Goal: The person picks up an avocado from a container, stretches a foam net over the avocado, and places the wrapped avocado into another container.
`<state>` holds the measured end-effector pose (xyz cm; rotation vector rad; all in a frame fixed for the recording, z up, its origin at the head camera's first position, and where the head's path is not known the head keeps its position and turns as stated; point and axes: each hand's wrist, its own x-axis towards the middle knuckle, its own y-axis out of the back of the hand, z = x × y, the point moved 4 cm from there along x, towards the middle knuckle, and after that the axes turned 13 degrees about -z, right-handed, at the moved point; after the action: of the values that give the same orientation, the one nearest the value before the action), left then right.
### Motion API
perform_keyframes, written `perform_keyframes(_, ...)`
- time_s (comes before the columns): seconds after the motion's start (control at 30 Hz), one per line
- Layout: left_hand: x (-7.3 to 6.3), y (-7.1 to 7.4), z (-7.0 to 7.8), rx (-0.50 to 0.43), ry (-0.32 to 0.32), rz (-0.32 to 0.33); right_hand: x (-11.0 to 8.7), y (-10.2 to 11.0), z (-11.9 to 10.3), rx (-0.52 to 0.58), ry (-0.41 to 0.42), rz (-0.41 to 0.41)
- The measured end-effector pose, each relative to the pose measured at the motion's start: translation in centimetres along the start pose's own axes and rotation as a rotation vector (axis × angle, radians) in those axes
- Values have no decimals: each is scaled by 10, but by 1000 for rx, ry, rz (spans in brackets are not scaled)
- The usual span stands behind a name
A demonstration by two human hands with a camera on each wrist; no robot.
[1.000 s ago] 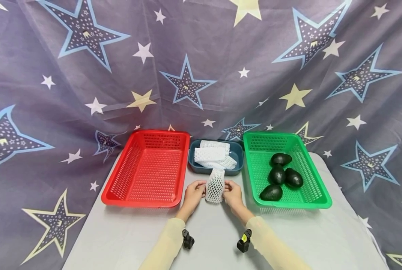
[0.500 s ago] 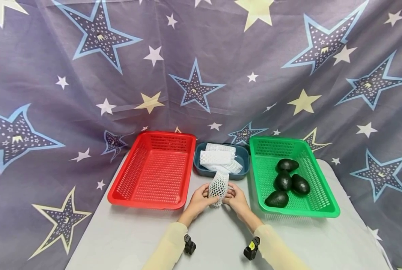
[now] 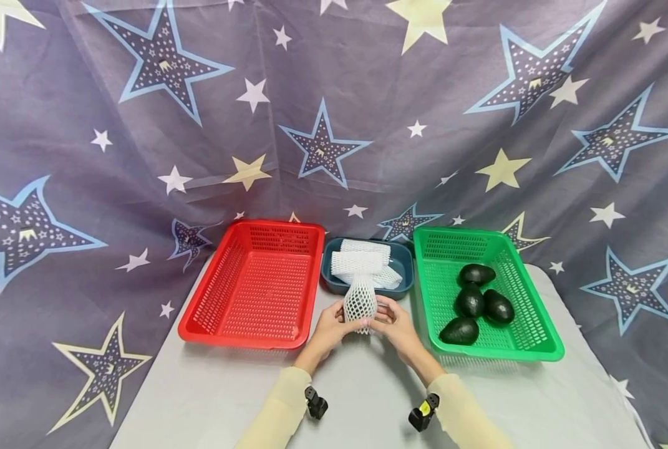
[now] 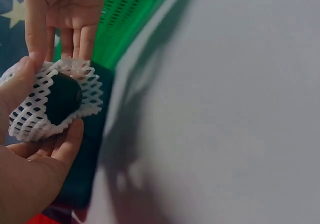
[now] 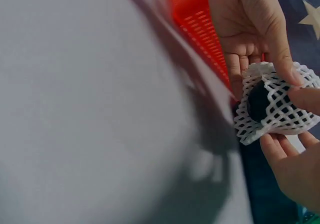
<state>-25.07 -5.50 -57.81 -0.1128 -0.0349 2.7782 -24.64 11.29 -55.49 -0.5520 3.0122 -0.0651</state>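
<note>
A white foam net sleeve [image 3: 360, 302] stands between my hands in the middle of the table, in front of the dark blue box. Inside it sits a dark avocado [image 4: 64, 99], whose end shows through the sleeve's open mouth in both wrist views. My left hand [image 3: 329, 327] holds the sleeved avocado from the left, its thumb across the near side. From the right, my right hand [image 3: 399, 327] grips it with thumb and fingers. The thumb tips lie close together on the netting.
Several folded foam net sleeves [image 3: 358, 262] lie in the dark blue box [image 3: 405, 269]. To the left stands a red basket [image 3: 263, 293] with nothing in it. A green basket [image 3: 527, 312] on the right holds several avocados [image 3: 471, 300]. A star-patterned cloth hangs behind.
My hands have closed in around the sleeved avocado, and the thumbs have come across its near side. The head view has shifted slightly. The baskets and their contents stay put.
</note>
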Motion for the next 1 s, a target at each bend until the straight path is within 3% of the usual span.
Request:
perform_keyframes(0.17,1,-2,11,-49,-47,15,-2,2,-12,56,-2,-33)
perform_keyframes(0.4,1,-5,21,-51,-85,52,-4,7,-17,93,-5,-7)
perform_keyframes(0.83,2,-8,32,-99,-66,117,-2,12,-20,104,24,64)
perform_keyframes(1.0,2,-11,36,-132,-69,86,-2,13,-24,111,44,84)
